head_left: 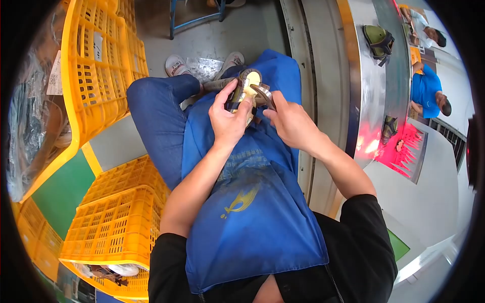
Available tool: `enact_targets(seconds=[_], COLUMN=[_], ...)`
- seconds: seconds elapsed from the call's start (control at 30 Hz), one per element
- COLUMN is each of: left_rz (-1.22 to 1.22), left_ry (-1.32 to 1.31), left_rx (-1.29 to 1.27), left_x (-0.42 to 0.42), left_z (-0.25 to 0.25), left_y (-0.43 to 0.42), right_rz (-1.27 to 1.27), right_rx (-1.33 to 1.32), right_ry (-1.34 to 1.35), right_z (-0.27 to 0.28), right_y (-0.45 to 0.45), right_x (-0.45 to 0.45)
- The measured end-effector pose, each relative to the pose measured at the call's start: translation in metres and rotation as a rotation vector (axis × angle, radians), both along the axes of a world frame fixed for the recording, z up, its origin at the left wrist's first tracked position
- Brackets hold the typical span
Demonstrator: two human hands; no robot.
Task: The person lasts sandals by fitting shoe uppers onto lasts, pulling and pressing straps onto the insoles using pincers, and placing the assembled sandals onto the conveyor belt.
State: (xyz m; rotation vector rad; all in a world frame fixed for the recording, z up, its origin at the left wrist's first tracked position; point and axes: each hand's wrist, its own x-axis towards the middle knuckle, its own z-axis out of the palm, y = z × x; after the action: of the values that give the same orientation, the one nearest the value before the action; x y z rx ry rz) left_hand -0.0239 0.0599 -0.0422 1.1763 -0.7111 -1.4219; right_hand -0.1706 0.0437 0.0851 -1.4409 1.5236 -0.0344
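Yellow crates lined the left of this workshop, the upper crate (72, 101) loaded with clear plastic wrapping, the lower crate (116, 256) holding dark straps and something white! Over on the right ran a long metal bench (357, 81), a green shoe (376, 41) and a second shoe (389, 130) well apart along it, with two people beyond, one in blue, one in white. And there, in the middle of it all, was the dark shoe (250, 79), raised above the seated person's blue apron (242, 212), its pale yellow part facing up! The left hand (228, 121) had it from the left, fingers curled around the side, thumb over the yellow. Just beside it, the right hand (292, 121) was closed around a curved metal tool (263, 95), its far end right at the yellow part; whether that end was biting, you couldn't tell.
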Motion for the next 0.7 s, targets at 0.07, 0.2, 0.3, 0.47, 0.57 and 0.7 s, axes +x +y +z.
enact_targets(seconds=[0.07,0.2,0.3,0.47,0.57,0.7], left_rz=[0.005,0.014,0.021,0.037,0.036,-0.015], left_ry=[-0.063,-0.190,-0.153,-0.216,-0.236,-0.277], left_rx=[-0.044,-0.148,-0.113,-0.159,-0.171,-0.174], left_x=[-0.001,0.000,0.000,0.000,0.000,0.003], left_z=[-0.013,-0.018,-0.014,-0.015,-0.013,-0.013], left_y=[0.001,-0.001,-0.001,-0.002,-0.003,-0.002], right_rz=[0.326,0.382,0.483,0.540,0.560,0.522], right_rx=[-0.419,-0.457,-0.375,-0.408,-0.377,-0.409], right_ry=[0.341,0.414,0.552,0.600,0.622,0.566], right_z=[-0.009,-0.008,-0.007,-0.005,-0.003,-0.003], right_y=[0.001,-0.007,-0.009,-0.011,-0.014,-0.017], right_x=[-0.001,0.005,0.007,0.009,0.010,0.006])
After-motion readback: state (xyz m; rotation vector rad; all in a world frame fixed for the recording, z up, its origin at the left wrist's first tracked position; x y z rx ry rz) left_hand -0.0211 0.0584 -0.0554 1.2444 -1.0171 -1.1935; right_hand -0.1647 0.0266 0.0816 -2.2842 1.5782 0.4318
